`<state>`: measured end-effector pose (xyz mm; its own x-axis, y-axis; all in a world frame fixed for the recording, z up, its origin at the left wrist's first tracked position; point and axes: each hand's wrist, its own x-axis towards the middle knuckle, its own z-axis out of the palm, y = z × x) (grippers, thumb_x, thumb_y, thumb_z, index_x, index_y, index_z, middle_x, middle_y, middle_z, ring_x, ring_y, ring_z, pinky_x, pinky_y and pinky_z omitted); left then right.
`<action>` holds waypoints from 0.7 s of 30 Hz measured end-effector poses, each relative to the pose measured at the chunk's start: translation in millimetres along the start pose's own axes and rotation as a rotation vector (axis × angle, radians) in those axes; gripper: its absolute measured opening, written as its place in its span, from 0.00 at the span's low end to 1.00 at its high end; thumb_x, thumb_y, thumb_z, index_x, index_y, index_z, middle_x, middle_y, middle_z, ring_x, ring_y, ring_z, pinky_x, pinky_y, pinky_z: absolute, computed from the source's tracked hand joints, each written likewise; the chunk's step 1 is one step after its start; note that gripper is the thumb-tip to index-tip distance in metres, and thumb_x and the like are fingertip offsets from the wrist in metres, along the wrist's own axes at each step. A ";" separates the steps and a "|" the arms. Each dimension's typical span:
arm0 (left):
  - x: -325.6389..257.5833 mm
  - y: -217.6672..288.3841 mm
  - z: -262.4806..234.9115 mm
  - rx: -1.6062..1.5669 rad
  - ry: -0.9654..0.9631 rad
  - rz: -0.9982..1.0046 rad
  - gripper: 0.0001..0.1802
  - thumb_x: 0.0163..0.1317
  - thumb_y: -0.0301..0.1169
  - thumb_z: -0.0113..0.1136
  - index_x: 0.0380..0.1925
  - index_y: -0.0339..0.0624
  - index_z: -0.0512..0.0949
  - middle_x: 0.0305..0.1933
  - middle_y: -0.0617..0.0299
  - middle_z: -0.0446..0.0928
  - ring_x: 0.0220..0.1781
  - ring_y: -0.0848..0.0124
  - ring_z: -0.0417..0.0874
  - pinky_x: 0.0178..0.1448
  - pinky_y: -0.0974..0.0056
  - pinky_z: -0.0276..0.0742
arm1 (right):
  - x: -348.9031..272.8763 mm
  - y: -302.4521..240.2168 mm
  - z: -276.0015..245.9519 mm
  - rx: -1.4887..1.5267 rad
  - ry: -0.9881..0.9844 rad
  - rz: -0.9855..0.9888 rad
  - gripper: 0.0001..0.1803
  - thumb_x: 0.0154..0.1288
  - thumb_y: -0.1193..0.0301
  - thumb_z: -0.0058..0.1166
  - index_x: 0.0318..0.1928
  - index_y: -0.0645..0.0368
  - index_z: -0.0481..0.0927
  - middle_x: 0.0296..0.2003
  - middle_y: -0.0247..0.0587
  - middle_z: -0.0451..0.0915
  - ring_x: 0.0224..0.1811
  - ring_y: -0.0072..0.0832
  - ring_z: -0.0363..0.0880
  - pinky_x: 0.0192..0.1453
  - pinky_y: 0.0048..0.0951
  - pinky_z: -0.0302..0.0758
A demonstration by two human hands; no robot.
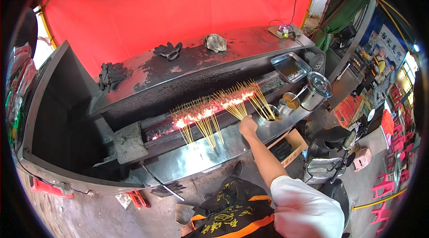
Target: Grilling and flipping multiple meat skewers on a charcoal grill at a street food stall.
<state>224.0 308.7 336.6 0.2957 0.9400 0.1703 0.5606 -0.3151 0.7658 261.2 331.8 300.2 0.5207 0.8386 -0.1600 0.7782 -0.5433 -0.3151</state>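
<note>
Meat skewers (234,97) lie in a row across the long metal charcoal grill (187,166), their thin sticks fanning out over its near edge. Orange coals glow beneath the meat. My right hand (248,126) is closed at the stick ends of the right-hand bunch, at the grill's front ledge. More skewers (205,133) rest to its left, beyond its reach. Just right of the hand stands a small metal cup (270,116). At the lower edge, beside my dark apron (232,211), a sliver of skin shows, probably my left hand (187,229); its fingers are hidden.
Right of the skewers are a sauce container (291,101), a lidded steel pot (315,95) and a metal tray (290,67). Dark gloves (168,51) lie on the back ledge. A grey block (129,143) sits at the coals' left end. Below stands a cardboard box (295,142).
</note>
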 end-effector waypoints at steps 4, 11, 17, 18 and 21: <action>-85.5 -98.8 19.7 -0.162 -0.033 -0.121 0.23 0.64 0.45 0.45 0.55 0.47 0.70 0.59 0.47 0.68 0.57 0.57 0.73 0.57 0.51 0.70 | 0.1 -1.4 -5.0 -0.044 0.008 -0.020 0.16 0.63 0.71 0.43 0.46 0.72 0.69 0.38 0.59 0.80 0.43 0.46 0.82 0.47 0.39 0.78; -405.3 -290.7 17.4 -0.738 0.076 -0.778 0.15 0.64 0.40 0.44 0.42 0.42 0.72 0.43 0.50 0.73 0.43 0.60 0.78 0.43 0.58 0.74 | 9.5 16.5 -27.4 -0.170 0.105 -0.177 0.15 0.61 0.70 0.44 0.41 0.72 0.72 0.35 0.59 0.81 0.40 0.46 0.82 0.44 0.40 0.79; -635.0 -337.3 -26.5 -1.200 0.215 -1.343 0.13 0.64 0.35 0.44 0.30 0.37 0.73 0.29 0.53 0.77 0.30 0.62 0.81 0.31 0.65 0.78 | 14.2 28.6 -23.9 0.035 0.095 -0.200 0.19 0.64 0.64 0.41 0.36 0.71 0.75 0.31 0.64 0.79 0.40 0.53 0.80 0.44 0.46 0.76; -655.8 -334.2 -31.3 -1.286 0.265 -1.425 0.14 0.64 0.34 0.44 0.29 0.36 0.73 0.27 0.54 0.78 0.28 0.63 0.82 0.29 0.66 0.79 | 12.8 28.1 -16.5 0.141 0.056 -0.246 0.20 0.64 0.62 0.41 0.32 0.70 0.76 0.30 0.66 0.78 0.39 0.56 0.79 0.45 0.47 0.75; -667.2 -288.7 -31.2 -1.123 0.483 -1.548 0.13 0.63 0.33 0.44 0.30 0.34 0.74 0.26 0.53 0.79 0.26 0.63 0.83 0.28 0.66 0.80 | -0.5 6.2 -1.1 1.049 -0.875 0.056 0.23 0.67 0.52 0.44 0.20 0.52 0.64 0.11 0.28 0.59 0.09 0.21 0.54 0.11 0.28 0.53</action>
<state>-159.3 -223.3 21.2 -0.1894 0.2934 -0.9370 -0.6282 0.6973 0.3453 266.2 328.0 299.3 -0.1527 0.7801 -0.6067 -0.0699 -0.6209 -0.7807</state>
